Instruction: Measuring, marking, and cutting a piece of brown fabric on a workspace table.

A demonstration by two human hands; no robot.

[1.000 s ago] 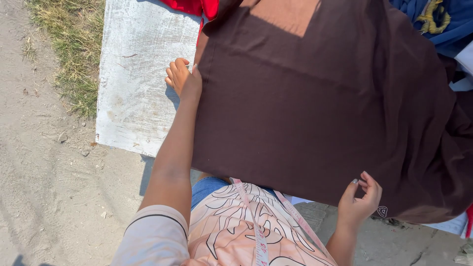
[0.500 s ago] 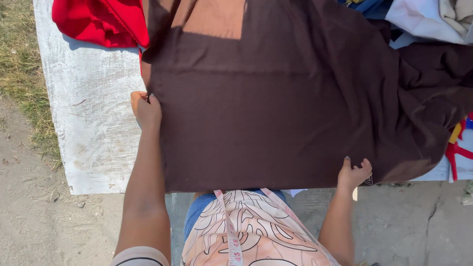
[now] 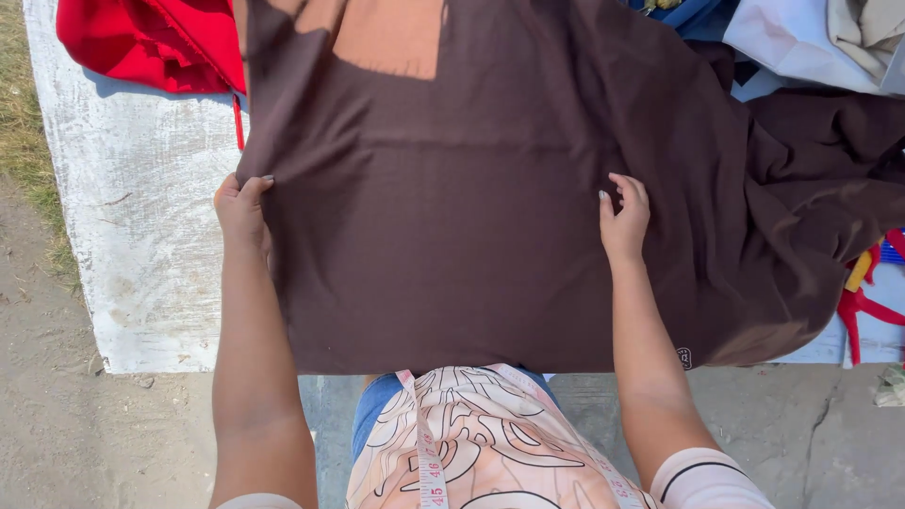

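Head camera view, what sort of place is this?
Probably an outdoor clothes-working spot: a whitewashed concrete slab beside bare dirt ground and grass, with a brown cloth spread over it in sunlight.

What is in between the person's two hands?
In the head view, only flat dark brown cloth lies between the left hand and the right hand; nothing else sits on that stretch.

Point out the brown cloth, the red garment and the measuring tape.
brown cloth (image 3: 452, 245), head view, flat middle of the fabric.
red garment (image 3: 156, 42), head view, its folded bulk at top left.
measuring tape (image 3: 429, 462), head view, strip hanging over the person's shirt.
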